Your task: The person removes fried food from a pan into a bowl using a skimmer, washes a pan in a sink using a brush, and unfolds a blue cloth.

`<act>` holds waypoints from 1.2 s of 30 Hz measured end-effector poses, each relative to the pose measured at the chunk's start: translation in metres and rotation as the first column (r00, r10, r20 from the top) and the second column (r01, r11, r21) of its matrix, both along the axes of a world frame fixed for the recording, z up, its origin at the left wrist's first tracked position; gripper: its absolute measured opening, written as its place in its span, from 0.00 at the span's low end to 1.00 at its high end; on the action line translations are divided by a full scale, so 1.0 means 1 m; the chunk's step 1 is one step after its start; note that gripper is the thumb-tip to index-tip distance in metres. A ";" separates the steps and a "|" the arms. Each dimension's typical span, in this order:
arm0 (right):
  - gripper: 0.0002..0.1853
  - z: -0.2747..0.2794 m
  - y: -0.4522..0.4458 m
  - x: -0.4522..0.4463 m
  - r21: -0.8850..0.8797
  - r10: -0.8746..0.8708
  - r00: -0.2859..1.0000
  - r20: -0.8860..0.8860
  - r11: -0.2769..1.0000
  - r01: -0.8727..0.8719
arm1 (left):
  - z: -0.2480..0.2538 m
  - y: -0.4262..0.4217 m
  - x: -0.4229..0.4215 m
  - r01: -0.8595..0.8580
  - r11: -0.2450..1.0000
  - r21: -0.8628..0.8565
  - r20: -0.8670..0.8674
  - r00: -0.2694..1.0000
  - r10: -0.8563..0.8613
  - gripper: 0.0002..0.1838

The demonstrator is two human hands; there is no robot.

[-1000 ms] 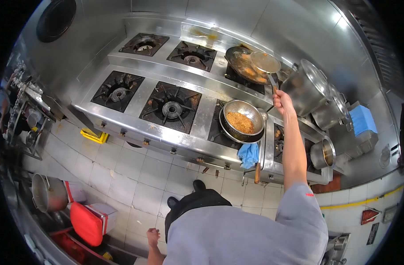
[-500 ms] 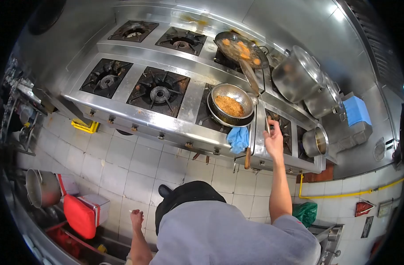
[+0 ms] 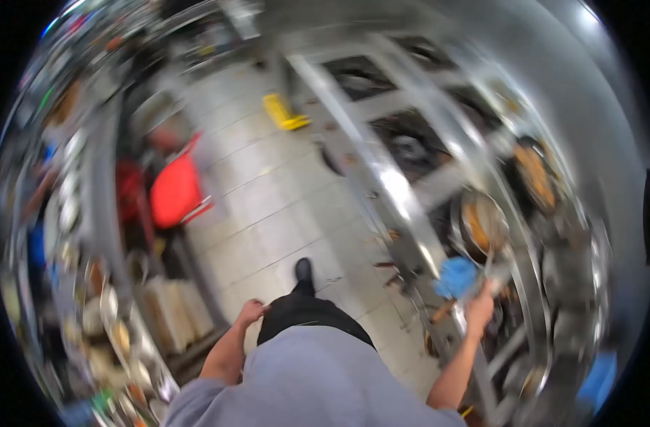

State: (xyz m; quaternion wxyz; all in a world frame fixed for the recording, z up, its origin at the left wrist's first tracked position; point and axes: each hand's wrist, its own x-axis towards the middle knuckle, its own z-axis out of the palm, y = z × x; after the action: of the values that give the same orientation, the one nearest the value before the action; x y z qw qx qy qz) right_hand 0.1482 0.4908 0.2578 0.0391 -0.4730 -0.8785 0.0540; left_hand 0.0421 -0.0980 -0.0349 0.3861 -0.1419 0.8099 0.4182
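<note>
Blur softens the whole view. My right hand is closed at the stove's front edge, beside a crumpled blue cloth. A thin, pale handle-like shape runs up from its fingers toward the metal bowl of orange-brown food; what the hand grips is too smeared to name. Behind the bowl is a dark wok with orange pieces in it. My left hand hangs by the dark apron at my waist, its fingers curled; anything inside them is hidden.
Burners line the steel stove on the right. A yellow object lies on the tiled floor. To the left are a red lid, a metal pot and a blurred shelf of utensils. Blue material is at lower right.
The view has swung left, bringing the left-hand shelves in. My right hand has moved from over the wok down to the stove's front edge. My left hand is now near my waist.
</note>
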 end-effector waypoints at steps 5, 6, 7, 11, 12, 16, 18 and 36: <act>0.29 -0.018 0.028 0.031 -0.034 0.243 0.917 -0.316 0.963 -0.266 | 0.073 -0.002 0.092 -0.209 0.977 0.040 0.210 0.958 0.196 0.30; 0.28 -0.011 0.022 0.030 -0.019 0.191 0.925 -0.328 0.978 -0.209 | 0.079 -0.006 0.104 -0.189 0.981 0.052 0.200 0.964 0.175 0.31; 0.26 -0.032 0.042 0.033 0.171 0.355 0.817 -0.454 0.935 -0.311 | 0.079 -0.014 0.117 -0.237 0.970 0.052 0.186 0.957 0.224 0.31; 0.12 0.002 0.029 0.003 -0.723 -0.537 0.524 -0.661 0.644 -0.251 | 0.043 -0.050 0.159 -0.361 0.929 0.086 0.153 0.926 0.346 0.35; 0.12 -0.003 0.040 0.000 -0.717 -0.521 0.530 -0.669 0.640 -0.276 | 0.050 -0.052 0.164 -0.373 0.926 0.048 0.182 0.915 0.359 0.36; 0.07 -0.044 0.116 -0.012 -0.722 -0.826 0.492 -0.274 -0.161 -0.673 | 0.095 -0.045 0.172 -0.364 0.931 -0.009 0.247 0.902 0.355 0.38; 0.10 -0.061 0.132 -0.014 -0.528 -0.814 0.542 -0.208 -0.372 -0.763 | 0.090 -0.050 0.178 -0.364 0.930 -0.045 0.222 0.904 0.364 0.36; 0.14 -0.056 -0.102 -0.032 -0.389 -0.879 -0.071 -0.471 0.279 -0.878 | 0.123 -0.212 -0.021 -0.564 0.563 0.604 0.005 0.709 0.705 0.09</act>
State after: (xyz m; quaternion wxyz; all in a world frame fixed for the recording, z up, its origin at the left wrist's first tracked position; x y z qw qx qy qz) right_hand 0.1159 0.3885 0.2013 0.3716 -0.1373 -0.2217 0.8910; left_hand 0.0207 -0.3098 0.0884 0.1320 -0.2538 0.5804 0.7625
